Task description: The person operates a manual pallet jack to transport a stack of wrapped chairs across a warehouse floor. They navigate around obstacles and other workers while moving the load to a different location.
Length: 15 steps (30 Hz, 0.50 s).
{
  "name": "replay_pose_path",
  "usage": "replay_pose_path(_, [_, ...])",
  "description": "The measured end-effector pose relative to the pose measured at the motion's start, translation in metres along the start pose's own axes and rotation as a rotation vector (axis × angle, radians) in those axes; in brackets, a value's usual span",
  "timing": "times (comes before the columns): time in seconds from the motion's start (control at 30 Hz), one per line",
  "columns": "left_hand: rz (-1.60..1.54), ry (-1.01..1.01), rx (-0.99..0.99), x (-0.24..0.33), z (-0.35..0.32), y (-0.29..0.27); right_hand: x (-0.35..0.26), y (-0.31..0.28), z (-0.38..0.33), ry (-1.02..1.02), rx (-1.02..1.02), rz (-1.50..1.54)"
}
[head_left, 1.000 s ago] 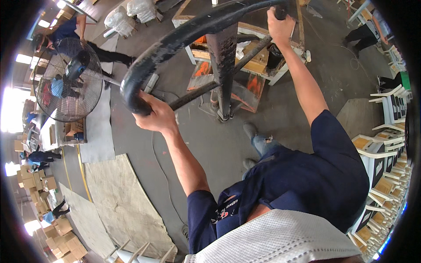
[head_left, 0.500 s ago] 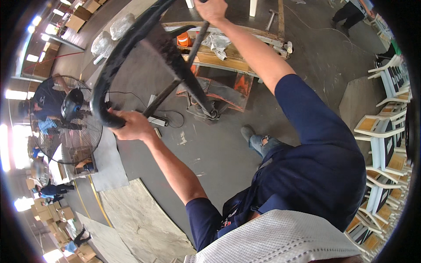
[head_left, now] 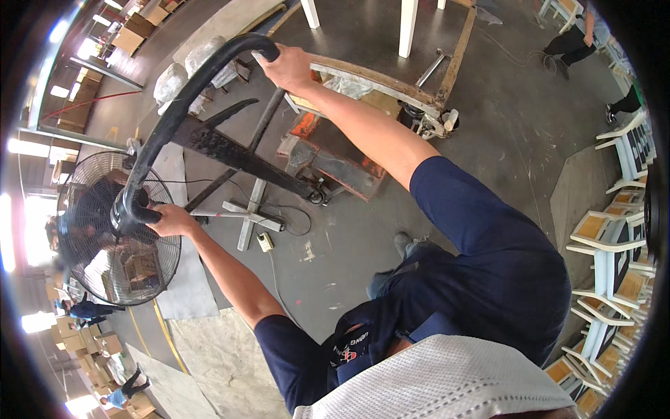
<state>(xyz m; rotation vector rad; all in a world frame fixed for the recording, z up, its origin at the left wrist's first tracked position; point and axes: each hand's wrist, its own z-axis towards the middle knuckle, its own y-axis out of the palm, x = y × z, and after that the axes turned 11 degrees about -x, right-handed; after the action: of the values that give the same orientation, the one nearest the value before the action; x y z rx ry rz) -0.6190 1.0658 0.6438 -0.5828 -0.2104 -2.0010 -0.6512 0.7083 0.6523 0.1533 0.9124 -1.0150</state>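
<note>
Both my hands are closed around the black loop handle (head_left: pixel 163 127) of a pallet jack, which tilts toward me. My left hand (head_left: pixel 173 221) wraps the loop's lower end. My right hand (head_left: pixel 287 69) grips its upper end. A short black lever (head_left: pixel 234 112) sticks out inside the loop, apart from my fingers. The dark shaft runs down to the worn orange and grey base (head_left: pixel 338 166) of the jack on the floor. Just beyond the base, a wooden frame (head_left: pixel 380 68) carries white legs (head_left: pixel 408 28) of some furniture.
A large black floor fan (head_left: pixel 118 227) stands at the left, its cross-shaped foot (head_left: pixel 252 215) and cable near the jack. Plastic-wrapped bundles (head_left: pixel 209 59) lie beyond the handle. Stacked white chairs (head_left: pixel 614 241) line the right side. A person (head_left: pixel 574 43) stands at the far right; others are at the left.
The handle has swung left and lower in view, with both hands still on it. My right hand has come down from the top edge. The wooden frame now shows more fully.
</note>
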Motion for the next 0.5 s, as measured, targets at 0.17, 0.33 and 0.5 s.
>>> replay_pose_path(0.17, [-0.084,-0.053,-0.070,-0.010,0.013,0.059,0.041,0.011,0.022,-0.056,0.069,-0.097])
replay_pose_path(0.33, [0.199,0.026,-0.081,-0.038,0.035,0.111,0.047,0.030,0.038,0.123,-0.127,-0.264])
replay_pose_path(0.5, [-0.009,-0.090,-0.054,-0.072,0.084,0.213,0.023,0.089,0.073,0.269,0.050,-0.070])
